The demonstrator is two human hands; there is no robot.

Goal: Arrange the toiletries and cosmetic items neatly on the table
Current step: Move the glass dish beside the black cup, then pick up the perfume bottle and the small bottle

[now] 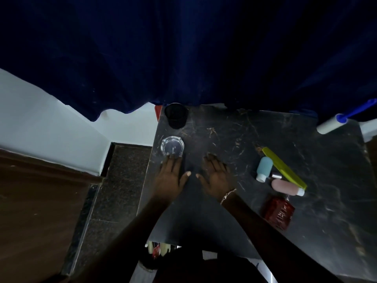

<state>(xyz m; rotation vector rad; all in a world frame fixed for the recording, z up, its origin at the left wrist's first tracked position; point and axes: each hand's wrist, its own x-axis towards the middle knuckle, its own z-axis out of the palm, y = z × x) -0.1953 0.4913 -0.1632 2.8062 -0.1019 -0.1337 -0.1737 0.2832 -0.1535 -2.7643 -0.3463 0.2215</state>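
On the dark marble table both of my hands lie flat, palms down, fingers spread. My left hand has its fingertips touching the near rim of a clear glass ashtray. My right hand rests on bare tabletop and holds nothing. To the right lie a light blue squeeze bottle, a yellow-green flat case, a pink squeeze bottle, a small silver-capped item and a red perfume bottle, all close together.
A black cup stands at the table's far left corner. A white lint roller with a blue handle lies at the far right edge. A dark blue curtain hangs behind. The table's left edge drops to the floor.
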